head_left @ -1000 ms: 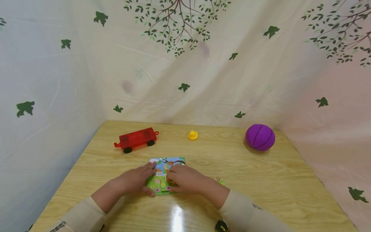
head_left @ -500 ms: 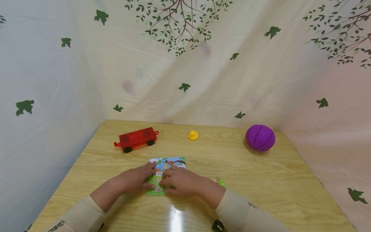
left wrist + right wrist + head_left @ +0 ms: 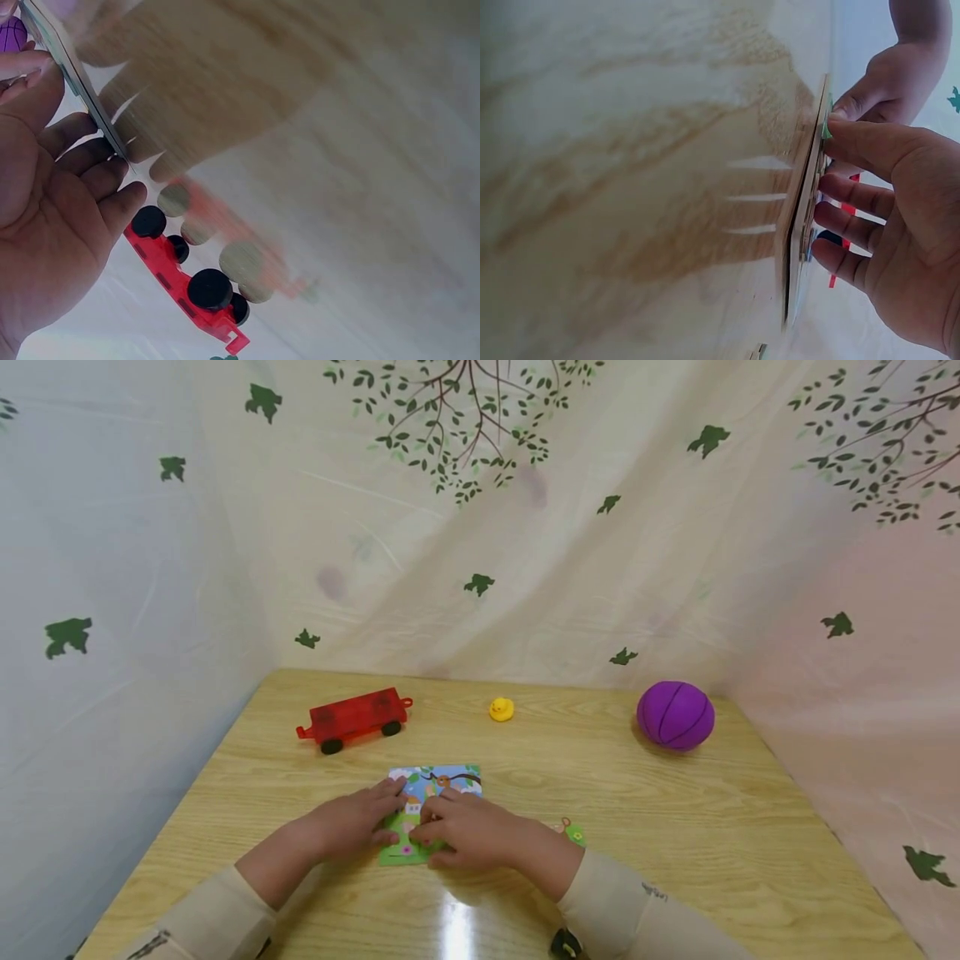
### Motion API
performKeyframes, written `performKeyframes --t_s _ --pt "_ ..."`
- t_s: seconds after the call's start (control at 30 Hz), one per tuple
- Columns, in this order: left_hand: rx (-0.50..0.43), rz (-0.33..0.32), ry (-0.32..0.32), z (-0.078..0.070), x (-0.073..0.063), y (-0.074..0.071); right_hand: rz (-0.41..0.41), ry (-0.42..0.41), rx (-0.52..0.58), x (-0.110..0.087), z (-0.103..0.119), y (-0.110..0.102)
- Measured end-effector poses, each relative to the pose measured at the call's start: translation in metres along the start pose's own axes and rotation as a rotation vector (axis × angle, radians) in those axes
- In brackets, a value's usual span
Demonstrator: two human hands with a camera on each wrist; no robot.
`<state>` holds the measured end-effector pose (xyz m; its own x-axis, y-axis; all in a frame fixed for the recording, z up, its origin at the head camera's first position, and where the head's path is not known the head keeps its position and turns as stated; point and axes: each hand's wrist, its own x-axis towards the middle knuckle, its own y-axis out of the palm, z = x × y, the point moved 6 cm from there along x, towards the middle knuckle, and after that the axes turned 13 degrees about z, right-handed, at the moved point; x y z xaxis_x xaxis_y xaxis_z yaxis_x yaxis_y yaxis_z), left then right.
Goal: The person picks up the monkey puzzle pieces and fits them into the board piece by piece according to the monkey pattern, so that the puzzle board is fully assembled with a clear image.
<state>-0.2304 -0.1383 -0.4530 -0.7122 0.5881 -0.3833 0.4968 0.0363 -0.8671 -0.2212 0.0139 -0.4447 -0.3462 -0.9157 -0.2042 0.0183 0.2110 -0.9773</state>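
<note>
A person works over a picture board (image 3: 412, 807) lying flat on a wood-grain table (image 3: 712, 827), directly between two bare hands. Dark lettering-like marks (image 3: 654, 892) on the right beige sleeve (image 3: 622, 906) are too small to read; the left sleeve (image 3: 217, 914) bears a dark mark too. The board shows blue sky, white cloud, a brown branch, a small orange-roofed house and green grass with a pink flower; its edge appears thin and layered. The left hand (image 3: 356, 822) rests along the board's left edge, fingers extended, gripping nothing. The right hand (image 3: 472, 831) touches the surface, a green bit (image 3: 826, 132) at its fingertips; whether they pinch it cannot be told. A green flowered piece (image 3: 575, 833) lies partly hidden beyond the right forearm.
</note>
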Motion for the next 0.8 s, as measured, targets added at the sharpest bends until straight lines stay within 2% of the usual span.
performKeyframes --t_s 0.33,0.67,0.8 --pt "0.077 -0.034 -0.014 -0.0048 0.0027 -0.0001 0.017 0.017 -0.002 -0.0014 0.0006 -0.0016" --pt "0.053 -0.011 -0.026 -0.0088 -0.0006 -0.0031 0.014 0.017 -0.05 -0.0038 0.0022 0.0008" --pt "0.054 -0.014 -0.014 -0.0098 -0.0008 -0.0033 0.004 0.023 -0.002 -0.0094 -0.0008 0.0026"
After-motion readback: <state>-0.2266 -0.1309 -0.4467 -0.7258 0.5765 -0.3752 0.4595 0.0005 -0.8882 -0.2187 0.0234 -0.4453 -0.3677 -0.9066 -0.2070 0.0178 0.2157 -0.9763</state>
